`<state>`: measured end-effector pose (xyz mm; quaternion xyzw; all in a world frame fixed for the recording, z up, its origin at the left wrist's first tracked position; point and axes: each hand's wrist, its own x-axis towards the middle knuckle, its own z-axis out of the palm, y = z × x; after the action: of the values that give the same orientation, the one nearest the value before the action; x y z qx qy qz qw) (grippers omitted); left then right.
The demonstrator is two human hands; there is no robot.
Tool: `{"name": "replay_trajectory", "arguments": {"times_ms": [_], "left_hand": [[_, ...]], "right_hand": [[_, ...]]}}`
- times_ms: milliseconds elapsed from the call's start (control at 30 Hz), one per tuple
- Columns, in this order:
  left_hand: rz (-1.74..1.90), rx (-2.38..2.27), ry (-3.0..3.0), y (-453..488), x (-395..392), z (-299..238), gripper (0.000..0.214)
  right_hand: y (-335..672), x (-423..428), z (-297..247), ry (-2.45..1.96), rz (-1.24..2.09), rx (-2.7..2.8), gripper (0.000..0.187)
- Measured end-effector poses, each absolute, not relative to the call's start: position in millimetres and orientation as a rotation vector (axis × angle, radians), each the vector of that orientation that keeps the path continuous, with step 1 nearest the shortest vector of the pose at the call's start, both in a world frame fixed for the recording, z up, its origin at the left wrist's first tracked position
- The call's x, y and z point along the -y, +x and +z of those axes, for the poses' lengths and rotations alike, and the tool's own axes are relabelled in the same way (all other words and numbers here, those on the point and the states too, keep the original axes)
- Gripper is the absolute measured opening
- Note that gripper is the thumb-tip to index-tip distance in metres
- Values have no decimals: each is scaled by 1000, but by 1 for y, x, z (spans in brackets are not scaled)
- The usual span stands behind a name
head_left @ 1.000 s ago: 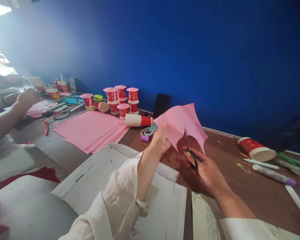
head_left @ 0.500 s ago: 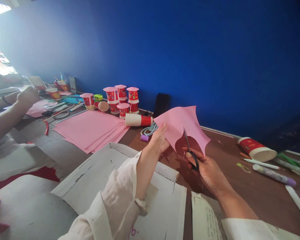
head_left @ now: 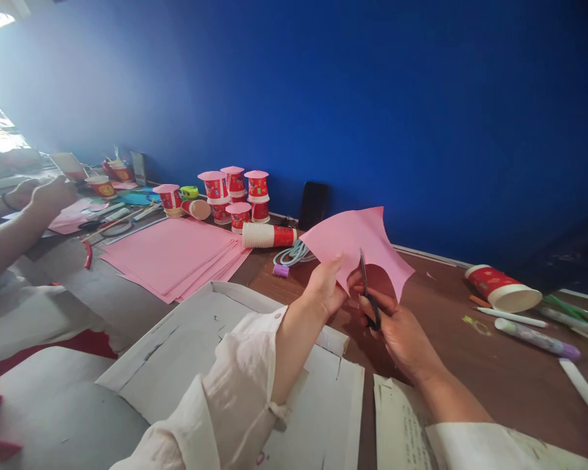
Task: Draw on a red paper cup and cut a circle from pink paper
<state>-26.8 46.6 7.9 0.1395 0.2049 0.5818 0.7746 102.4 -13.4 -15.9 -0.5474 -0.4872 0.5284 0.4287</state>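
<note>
A sheet of pink paper [head_left: 345, 235] is raised above the brown table, with a curved cut-out along its lower edge. My left hand [head_left: 326, 287] grips its lower left part, thumb on the near face and the other fingers partly hidden. My right hand [head_left: 404, 333] holds black-handled scissors [head_left: 367, 287], fingers wrapped round the handles. The scissor blades point upward and meet the paper at the left side of the curved cut, close to my left fingers.
Pink sheets [head_left: 171, 254] lie stacked at left, before red paper cups [head_left: 216, 189] with pink tops. A cup stack [head_left: 269, 235] lies beside a coiled cord [head_left: 294, 253]. White board [head_left: 318, 405] lies under my left arm. Another person's hands [head_left: 53, 196] work at far left.
My left hand has shifted right along the paper's lower edge, towards the scissors. The scissors have turned more upright, and their handles have moved slightly left and up.
</note>
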Motion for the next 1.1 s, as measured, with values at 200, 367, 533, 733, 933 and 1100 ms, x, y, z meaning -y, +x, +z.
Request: {"name": "replay_trajectory", "arguments": {"times_ms": [200,367,533,733,933,1100], "left_hand": [[1257,-465,332,-28,-48,9,16],[1269,-493,340,-27,-45,13,12],[1206,-538,399,-28,-41,14,14],[1153,-550,454,-28,-42,9,17],[1145,-544,449,-26,-42,8,16],[1139,-557,425,-24,-41,9,13]], "right_hand": [[107,13,-22,-1305,1348,1172,56],[107,14,-20,-1275,1397,1080,56],[107,14,-17,-1261,1345,1109,58],[106,15,-15,-1211,1399,1085,53],[102,15,-12,-1198,1400,996,52],[100,14,-11,-1198,1387,986,51]]}}
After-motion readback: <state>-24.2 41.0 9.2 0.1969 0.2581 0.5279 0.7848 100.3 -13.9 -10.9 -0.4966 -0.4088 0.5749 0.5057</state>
